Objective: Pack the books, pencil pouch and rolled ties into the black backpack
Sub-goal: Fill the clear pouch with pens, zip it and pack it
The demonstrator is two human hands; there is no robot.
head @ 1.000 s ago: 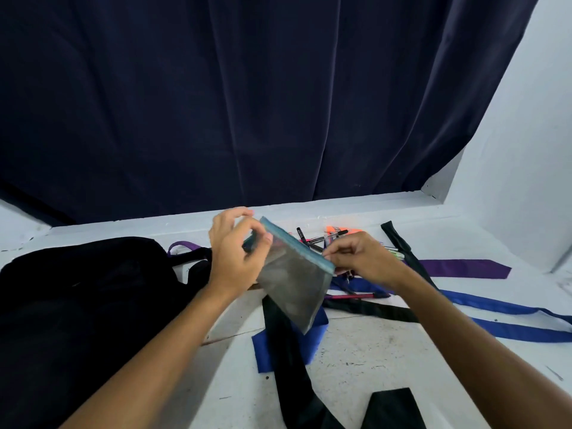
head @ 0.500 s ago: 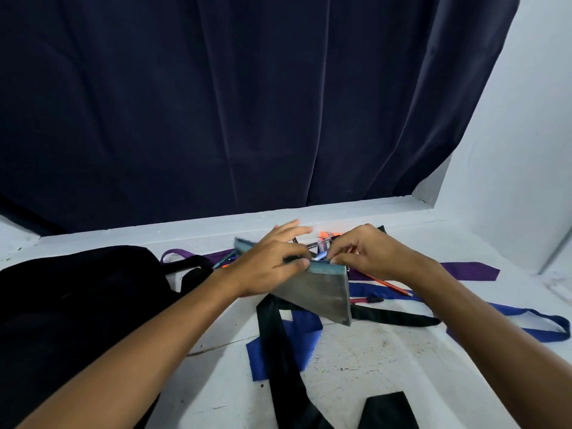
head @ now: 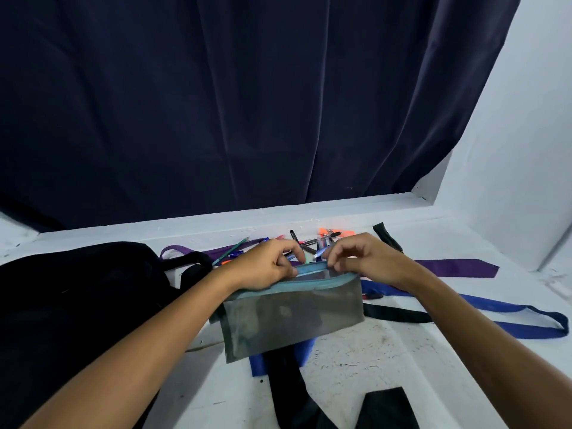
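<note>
Since the earlier frame, the grey mesh pencil pouch with a teal zipper (head: 294,317) has turned from a tilted position to level, with its mouth upward. On the left, the black fabric backpack (head: 77,305) lies on the white table (head: 371,351). The left hand (head: 263,267) pinches the pouch's top edge, and the right hand (head: 368,261) pinches the same edge further right. Loose pens (head: 312,241) and unrolled ties (head: 510,317) lie outside; no books are visible, so I judge the packing has hardly started.
</note>
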